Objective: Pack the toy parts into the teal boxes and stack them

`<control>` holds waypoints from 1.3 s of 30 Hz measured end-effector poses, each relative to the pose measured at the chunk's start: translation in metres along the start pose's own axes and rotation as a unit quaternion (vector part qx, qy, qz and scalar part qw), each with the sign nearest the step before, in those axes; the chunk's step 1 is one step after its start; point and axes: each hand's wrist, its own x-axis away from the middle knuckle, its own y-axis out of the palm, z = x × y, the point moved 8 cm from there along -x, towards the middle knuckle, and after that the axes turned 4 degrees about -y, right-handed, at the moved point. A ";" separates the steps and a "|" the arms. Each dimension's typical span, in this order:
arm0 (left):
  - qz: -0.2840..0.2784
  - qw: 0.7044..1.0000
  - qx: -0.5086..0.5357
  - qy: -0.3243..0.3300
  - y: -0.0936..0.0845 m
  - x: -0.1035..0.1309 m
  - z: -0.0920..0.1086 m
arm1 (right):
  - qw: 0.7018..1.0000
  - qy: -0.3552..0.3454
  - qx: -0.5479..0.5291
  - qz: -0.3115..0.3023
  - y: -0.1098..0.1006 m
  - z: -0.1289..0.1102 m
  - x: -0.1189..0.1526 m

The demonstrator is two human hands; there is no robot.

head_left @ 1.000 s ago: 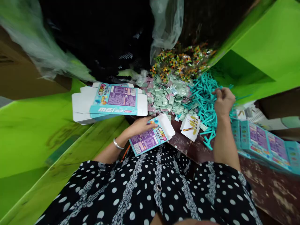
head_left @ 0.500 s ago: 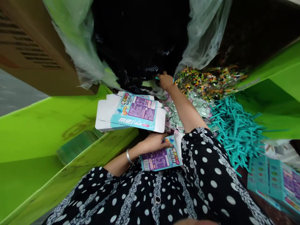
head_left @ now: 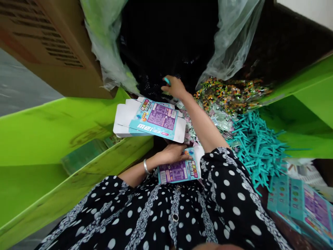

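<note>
Right hand [head_left: 174,87]: fingers closed on a teal piece [head_left: 167,81], near the black container [head_left: 169,38]. Left hand [head_left: 173,153]: thumb uppermost, holding a printed carton [head_left: 179,172] between stacked cartons [head_left: 158,119] and dotted shirt [head_left: 156,217].

Scuffed lime-green panels [head_left: 31,135] flank a dark reddish bench [head_left: 288,233], with grey floor [head_left: 15,83] visible at left.
</note>
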 end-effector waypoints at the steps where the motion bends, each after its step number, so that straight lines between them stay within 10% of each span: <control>1: 0.000 1.000 -0.009 -0.012 0.001 0.000 -0.001 | 1.000 0.004 -0.002 -0.008 0.007 -0.012 -0.003; 5: 0.011 1.000 -0.013 -0.021 -0.002 0.001 -0.001 | 0.997 0.028 -0.051 0.047 -0.003 -0.031 -0.011; 9: 0.005 1.000 0.004 -0.014 -0.005 0.002 -0.003 | 0.976 0.016 -0.154 0.153 -0.072 -0.005 0.016; 17: 0.032 0.995 0.094 -0.005 -0.010 0.007 -0.013 | 0.976 0.099 -0.149 0.123 -0.202 0.040 0.266; 23: 0.072 0.990 0.119 0.026 -0.014 0.007 0.001 | 0.969 0.212 -0.127 -0.031 -0.168 0.052 0.391; 29: 0.085 0.988 0.106 0.070 -0.005 0.002 0.035 | 0.983 0.137 -0.122 -0.033 -0.118 0.031 0.395; 35: 0.120 0.985 0.123 0.037 -0.001 0.002 0.033 | 0.975 0.123 -0.067 0.170 -0.170 0.015 0.402; 39: 0.118 0.980 0.151 0.050 0.006 0.003 0.037 | 0.977 0.130 -0.089 0.142 -0.155 0.017 0.392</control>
